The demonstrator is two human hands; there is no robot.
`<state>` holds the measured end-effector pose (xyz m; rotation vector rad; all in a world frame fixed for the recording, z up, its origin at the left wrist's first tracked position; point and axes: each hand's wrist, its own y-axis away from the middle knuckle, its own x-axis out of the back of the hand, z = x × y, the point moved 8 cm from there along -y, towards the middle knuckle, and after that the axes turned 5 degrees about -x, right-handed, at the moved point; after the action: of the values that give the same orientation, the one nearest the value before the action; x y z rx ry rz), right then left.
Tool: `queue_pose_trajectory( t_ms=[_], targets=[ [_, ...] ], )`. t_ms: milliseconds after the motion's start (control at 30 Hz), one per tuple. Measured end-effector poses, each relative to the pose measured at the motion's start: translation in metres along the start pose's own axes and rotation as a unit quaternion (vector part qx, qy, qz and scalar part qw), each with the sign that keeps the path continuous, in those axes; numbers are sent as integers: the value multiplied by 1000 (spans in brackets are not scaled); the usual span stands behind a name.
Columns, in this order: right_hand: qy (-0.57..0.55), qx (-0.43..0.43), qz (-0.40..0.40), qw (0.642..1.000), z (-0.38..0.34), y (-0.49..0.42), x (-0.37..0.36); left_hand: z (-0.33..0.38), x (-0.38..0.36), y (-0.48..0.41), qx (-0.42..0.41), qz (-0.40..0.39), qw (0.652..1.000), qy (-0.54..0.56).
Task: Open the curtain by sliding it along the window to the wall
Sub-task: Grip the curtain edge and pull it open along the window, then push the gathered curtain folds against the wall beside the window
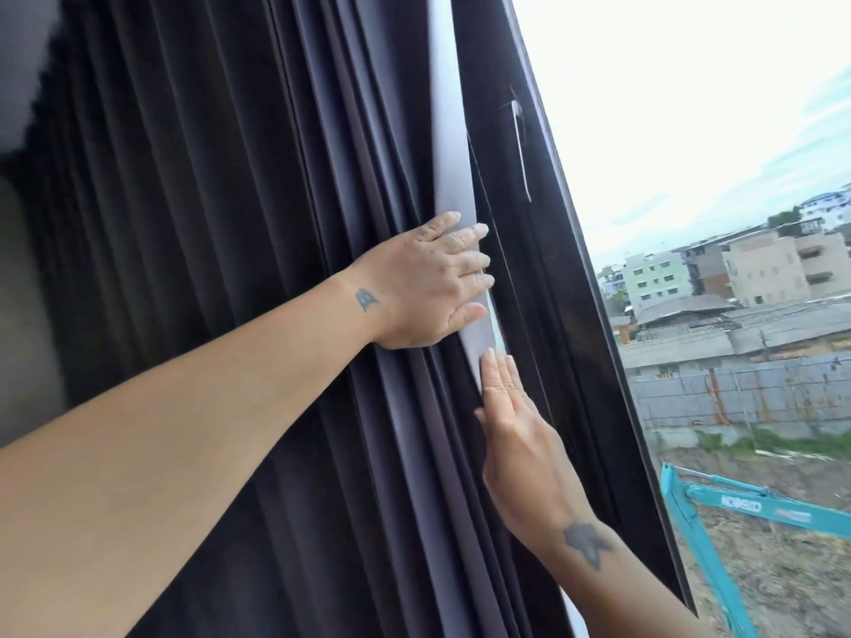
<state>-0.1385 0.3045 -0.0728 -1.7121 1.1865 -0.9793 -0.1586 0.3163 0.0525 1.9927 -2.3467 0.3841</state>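
Observation:
A dark pleated curtain [221, 250] hangs bunched in thick folds across the left and middle of the view. Its pale lining edge [449, 145] shows as a light strip beside the dark window frame [543, 278]. My left hand [426, 287] lies flat on the gathered folds at that edge, fingers spread and pointing right, pressing the fabric. My right hand [520, 444] lies flat just below it, fingers together and pointing up along the same edge. Neither hand has fabric pinched in it.
The window pane [690, 131] to the right is uncovered and shows sky, buildings and a turquoise excavator arm [718, 508] outside. A strip of grey wall [23, 269] shows at the far left beyond the curtain.

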Motion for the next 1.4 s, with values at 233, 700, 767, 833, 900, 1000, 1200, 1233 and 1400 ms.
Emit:
queue_pose_trajectory(
  t_ms=[233,700,767,833,900,1000,1200,1233,1400],
  targets=[
    [-23,-3,-30,999,-18,0,-36,-6,-26,26,19,-61,998,-13],
    [-110,11,-58,992,-36,-13,-153,-37,-114,79,17,-72,997,-32],
    [-134,14,-58,989,-36,-15,-166,-40,-122,87,0,-38,999,-36],
    [-152,13,-53,987,-36,-19,-177,-43,-134,94,-11,-24,999,-32],
    [-164,6,-53,985,-36,-23,-192,-46,-145,100,-12,-14,999,-29],
    [-172,3,-55,984,-40,-27,-216,-52,-162,110,-4,-9,1000,-23],
    [-187,6,-60,981,-46,-32,-267,-64,-202,132,13,-17,1000,-9],
    [-189,7,-62,980,-46,-33,-275,-66,-209,136,15,-19,1000,-7],
    [-201,13,-73,977,-51,-34,-316,-76,-244,159,26,-34,999,-8]
  ],
)
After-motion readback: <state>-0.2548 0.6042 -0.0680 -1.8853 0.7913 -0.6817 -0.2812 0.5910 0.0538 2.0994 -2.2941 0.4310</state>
